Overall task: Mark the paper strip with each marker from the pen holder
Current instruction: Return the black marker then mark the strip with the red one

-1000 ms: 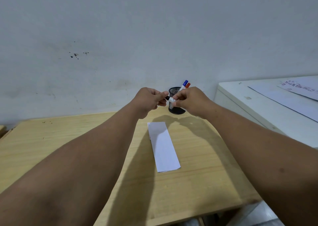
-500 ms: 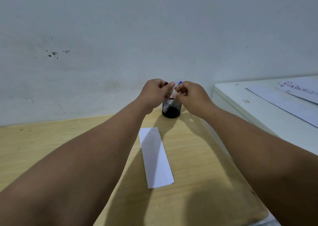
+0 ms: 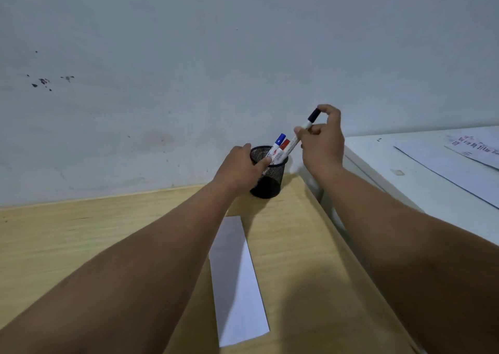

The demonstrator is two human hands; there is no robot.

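upper left of the frame: dark specks are seen on the grey wall. lower left and centre: a wooden table is seen butted against the wall.

centre: the left hand is wrapped around the left side of the pen holder, fingers curled on the mesh rim, holder gripped. the holder is a black mesh cup, upright on the table's far right corner, near the wall. two markers are stood inside it, leaning right: blue-capped marker on the left, red-capped marker touching it just to the right.

lower centre: the paper strip is laid flat on the table, long axis running from near the holder toward the bottom of the frame, between the two forearms, touched by neither hand. any marks on it cannot be made out.

right of centre: the right hand is held above and right of the holder, closed on the black-capped marker. the cap end is pinched at the top by the fingertips, the white barrel is steadied lower by the thumb. the marker is tilted, its lower end at the holder's rim beside the red-capped one; whether it is inside the cup cannot be told.

right edge: a white desk is seen beside the table, with printed sheets lying on it.
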